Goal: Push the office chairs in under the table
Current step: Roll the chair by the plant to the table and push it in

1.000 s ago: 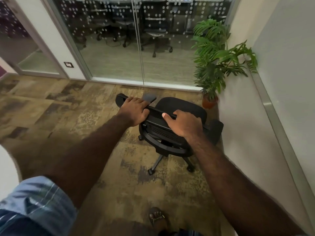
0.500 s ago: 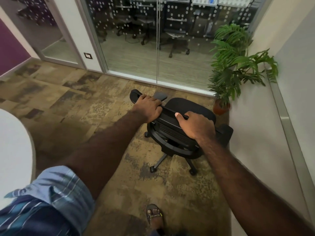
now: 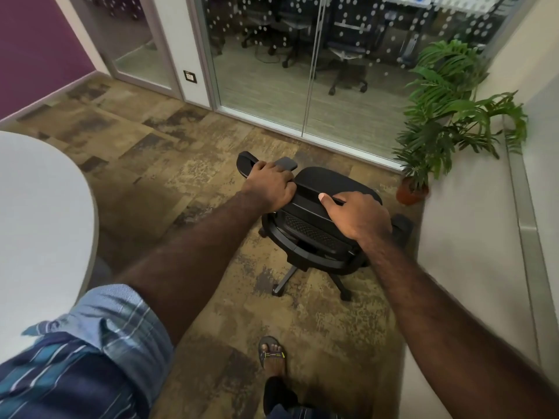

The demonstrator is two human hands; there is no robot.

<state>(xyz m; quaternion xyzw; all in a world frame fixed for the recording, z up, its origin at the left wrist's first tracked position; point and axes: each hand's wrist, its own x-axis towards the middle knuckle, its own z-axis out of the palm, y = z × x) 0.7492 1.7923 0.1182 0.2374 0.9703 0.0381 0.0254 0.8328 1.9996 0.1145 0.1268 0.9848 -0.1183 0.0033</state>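
The left hand is closed over the top edge of the backrest of a black mesh-backed office chair on castors, with the fingers wrapped over the far side of the rim. The right hand is laid on the same top edge further to the right, the thumb stretched along the rim and the fingers curled over it, so the backrest is gripped by both hands. Both bare forearms are extended forward from the lower edge of the view, and a rolled blue striped shirt sleeve is seen on the left arm.

The chair is seen from behind and above. Its seat is turned towards the glass wall, its armrests project on either side, and two legs of its star base with castors rest on the mottled brown and ochre carpet. The chair stands in the open floor, well apart from the curved edge of a white round-edged table at the left, and near the pale wall at the right.

A sandalled foot is planted on the carpet behind the chair.

Beyond the chair, a round terracotta plant pot stands on the floor just beside the pale wall, and a leafy green palm-like plant is held in it. Behind a dotted glass partition, further dark office chairs are visible in another room.
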